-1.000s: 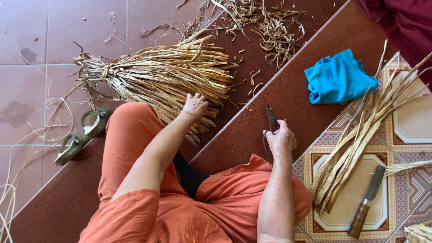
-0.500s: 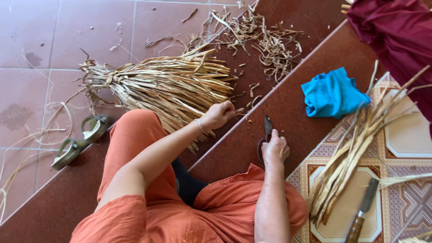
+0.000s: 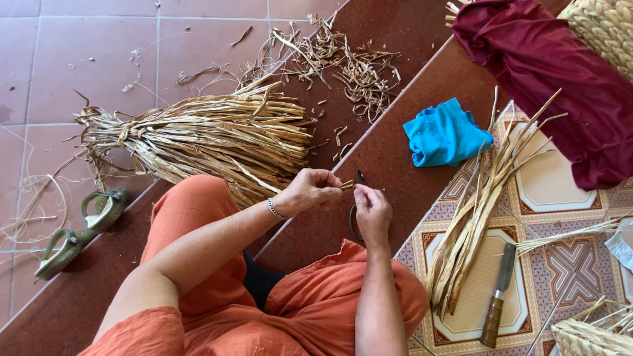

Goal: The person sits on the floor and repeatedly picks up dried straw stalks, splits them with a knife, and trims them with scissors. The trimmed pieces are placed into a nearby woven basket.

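My left hand (image 3: 310,190) pinches the end of a thin dried straw strand (image 3: 345,185), just in front of my orange-clad knees. Close beside it, my right hand (image 3: 371,209) grips dark scissors (image 3: 359,179), whose blades point up next to the strand's tip; a dark handle loop shows below the fingers. A big tied bundle of dried straw stalks (image 3: 204,142) lies on the red tiles just left of and beyond my left hand.
Straw cuttings (image 3: 343,62) litter the step above. A blue cloth (image 3: 444,134) lies to the right, loose stalks (image 3: 481,204) and a wooden-handled knife (image 3: 499,293) on patterned tiles, a maroon cloth (image 3: 547,72) and woven baskets (image 3: 606,33) far right, green sandals (image 3: 79,231) left.
My left hand has come off the straw bundle and moved right to meet the right hand, bringing a strand up to the scissors. The view has shifted slightly.
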`<action>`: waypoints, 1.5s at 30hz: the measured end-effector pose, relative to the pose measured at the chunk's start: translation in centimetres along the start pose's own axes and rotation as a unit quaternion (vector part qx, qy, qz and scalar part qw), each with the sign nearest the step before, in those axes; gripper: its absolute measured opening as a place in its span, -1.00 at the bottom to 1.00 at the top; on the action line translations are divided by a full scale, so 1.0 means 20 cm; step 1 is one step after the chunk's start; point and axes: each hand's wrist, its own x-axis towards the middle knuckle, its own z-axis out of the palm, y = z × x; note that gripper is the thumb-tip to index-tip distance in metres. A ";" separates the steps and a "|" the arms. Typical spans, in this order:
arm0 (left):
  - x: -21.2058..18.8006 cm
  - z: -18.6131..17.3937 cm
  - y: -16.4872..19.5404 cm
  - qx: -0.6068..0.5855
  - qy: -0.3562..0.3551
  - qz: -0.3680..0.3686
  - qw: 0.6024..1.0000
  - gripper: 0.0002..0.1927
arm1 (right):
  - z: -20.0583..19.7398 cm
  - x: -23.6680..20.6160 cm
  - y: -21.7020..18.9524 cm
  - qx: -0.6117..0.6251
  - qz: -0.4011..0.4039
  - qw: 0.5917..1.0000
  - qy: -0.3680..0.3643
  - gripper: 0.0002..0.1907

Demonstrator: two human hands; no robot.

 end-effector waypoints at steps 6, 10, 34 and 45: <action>0.04 0.07 -0.04 0.046 0.014 0.055 0.997 -0.78 | 0.06 -0.08 -0.09 0.316 -0.069 0.946 -0.030 -0.67; 0.06 0.07 -0.02 0.271 0.015 0.105 0.957 -0.71 | 0.07 -0.07 -0.09 0.378 -0.020 0.925 0.017 -0.68; 0.06 0.31 0.08 0.282 0.028 0.123 0.951 -0.71 | -0.12 -0.01 0.00 0.497 0.027 0.867 0.038 -0.78; 0.11 0.30 -0.02 0.096 -0.135 -0.033 0.986 -0.66 | -0.14 0.04 0.05 0.507 0.089 0.844 0.152 -0.84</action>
